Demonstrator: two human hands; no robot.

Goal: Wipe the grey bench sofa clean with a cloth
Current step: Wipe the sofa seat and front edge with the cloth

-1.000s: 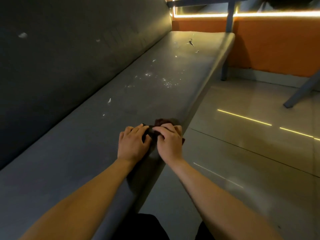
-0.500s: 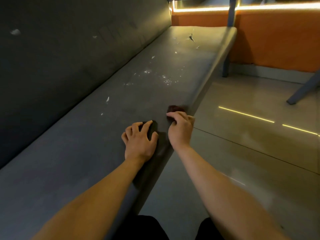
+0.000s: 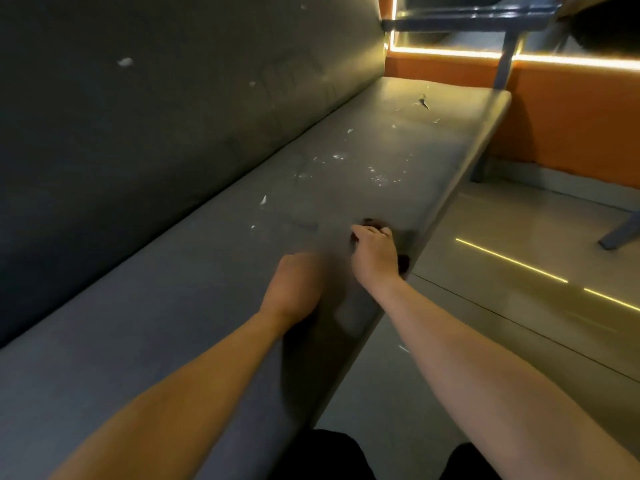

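Grey bench sofa (image 3: 194, 306) flecked white, dark cloth (image 3: 372, 222) bunched.

The person's forearms (image 3: 194, 386) are bare, with no sleeve reaching them, right up to the left hand (image 3: 294, 285), which is blurred, and the right hand (image 3: 375, 254). At the bottom edge, black fabric (image 3: 332, 455) covers both legs; its make is too dark to tell.

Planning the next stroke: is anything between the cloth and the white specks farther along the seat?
Nothing visible. Only bare grey seat lies between the cloth, gripped by the right hand, and the specks ahead.
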